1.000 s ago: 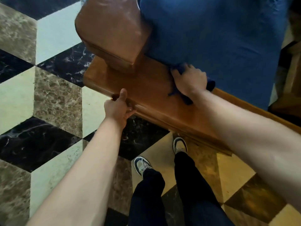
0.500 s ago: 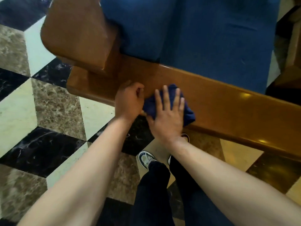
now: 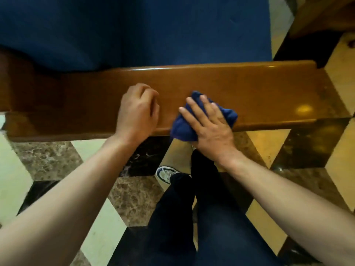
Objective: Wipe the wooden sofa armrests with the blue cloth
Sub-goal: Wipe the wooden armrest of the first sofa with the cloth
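A long glossy wooden sofa armrest [image 3: 269, 96] runs across the view from left to right. My right hand [image 3: 209, 123] lies flat with spread fingers on a crumpled blue cloth [image 3: 181, 129], pressing it onto the armrest's near edge; part of the cloth hangs over that edge. My left hand [image 3: 137, 110] rests on the armrest just left of the cloth, fingers curled under, holding nothing. Most of the cloth is hidden under my right hand.
A blue sofa cushion [image 3: 134, 29] fills the far side beyond the armrest. Below is a floor of black, cream and brown marble tiles [image 3: 48, 160]. My dark trouser legs and a white shoe [image 3: 165, 173] stand close to the armrest. Another wooden piece [image 3: 322, 16] sits at top right.
The view has shifted right along the armrest, so the raised end block is out of sight. Both hands and the cloth have slid right along the wood, and my hands are now further apart.
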`<state>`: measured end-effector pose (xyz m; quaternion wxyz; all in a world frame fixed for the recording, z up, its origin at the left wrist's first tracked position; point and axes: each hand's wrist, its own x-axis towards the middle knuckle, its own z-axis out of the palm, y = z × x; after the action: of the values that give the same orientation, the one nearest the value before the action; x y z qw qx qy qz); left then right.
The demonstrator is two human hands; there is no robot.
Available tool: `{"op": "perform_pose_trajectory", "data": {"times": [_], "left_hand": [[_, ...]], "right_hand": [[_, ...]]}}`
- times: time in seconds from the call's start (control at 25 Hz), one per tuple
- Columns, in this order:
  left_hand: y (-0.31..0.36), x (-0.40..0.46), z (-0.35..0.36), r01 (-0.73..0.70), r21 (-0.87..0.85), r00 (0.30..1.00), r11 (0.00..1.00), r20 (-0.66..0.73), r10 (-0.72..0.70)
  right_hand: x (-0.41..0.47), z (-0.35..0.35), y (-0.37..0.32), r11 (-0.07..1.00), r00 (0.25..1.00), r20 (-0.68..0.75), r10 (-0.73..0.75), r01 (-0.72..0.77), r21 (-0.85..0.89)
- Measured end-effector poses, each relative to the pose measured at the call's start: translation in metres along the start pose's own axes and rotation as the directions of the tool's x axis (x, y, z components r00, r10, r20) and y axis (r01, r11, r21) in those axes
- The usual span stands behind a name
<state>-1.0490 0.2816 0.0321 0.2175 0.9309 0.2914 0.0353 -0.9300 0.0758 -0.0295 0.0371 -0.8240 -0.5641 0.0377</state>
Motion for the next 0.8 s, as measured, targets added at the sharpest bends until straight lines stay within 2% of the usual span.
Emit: {"op": "perform_pose_trajectory", "data": {"times": [0.12, 0.24, 0.28, 0.32, 0.4, 0.44, 0.48, 0.52, 0.64, 0.72, 0.8], "left_hand": [[0.046, 0.002, 0.029, -0.148, -0.008, 0.982, 0.989, 0.116, 0.148], [0.059, 0.001, 0.044, -0.178, 0.054, 0.974, 0.982, 0.152, 0.168], [0.057, 0.000, 0.045, -0.180, 0.060, 0.974, 0.982, 0.154, 0.169], [0.053, -0.001, 0.046, -0.191, 0.058, 0.972, 0.980, 0.153, 0.180], [0.042, -0.005, 0.043, -0.219, 0.052, 0.966, 0.974, 0.155, 0.209], [0.037, -0.008, 0.042, -0.228, 0.049, 0.964, 0.972, 0.154, 0.218], [0.032, -0.010, 0.041, -0.230, 0.047, 0.964, 0.972, 0.150, 0.221], [0.026, -0.015, 0.039, -0.218, 0.051, 0.968, 0.975, 0.141, 0.209], [0.006, -0.032, 0.032, -0.108, 0.067, 0.990, 0.992, 0.102, 0.101], [-0.010, -0.045, 0.025, 0.036, 0.072, 0.998, 0.997, 0.051, -0.040], [-0.033, -0.060, 0.014, 0.215, 0.067, 0.977, 0.974, -0.025, -0.214]], "right_hand": [[-0.059, -0.018, 0.093, 0.970, 0.968, 0.063, 0.242, -0.242, -0.005], [-0.094, -0.028, 0.151, 0.892, 0.892, 0.073, 0.447, -0.450, 0.045], [-0.095, -0.029, 0.162, 0.824, 0.827, 0.045, 0.560, -0.562, 0.074], [-0.090, -0.030, 0.168, 0.722, 0.728, 0.012, 0.686, -0.682, 0.114], [-0.068, -0.031, 0.168, 0.479, 0.488, 0.009, 0.873, -0.859, 0.180], [-0.055, -0.032, 0.162, 0.397, 0.407, 0.025, 0.913, -0.901, 0.174], [-0.042, -0.033, 0.153, 0.377, 0.385, 0.030, 0.922, -0.915, 0.144], [-0.029, -0.032, 0.138, 0.423, 0.429, 0.032, 0.903, -0.899, 0.110], [0.023, -0.026, 0.068, 0.699, 0.701, 0.051, 0.711, -0.713, 0.057], [0.063, -0.023, 0.016, 0.862, 0.862, 0.097, 0.497, -0.503, 0.054], [0.106, -0.023, -0.019, 0.968, 0.961, 0.142, 0.236, -0.246, 0.053]]}}
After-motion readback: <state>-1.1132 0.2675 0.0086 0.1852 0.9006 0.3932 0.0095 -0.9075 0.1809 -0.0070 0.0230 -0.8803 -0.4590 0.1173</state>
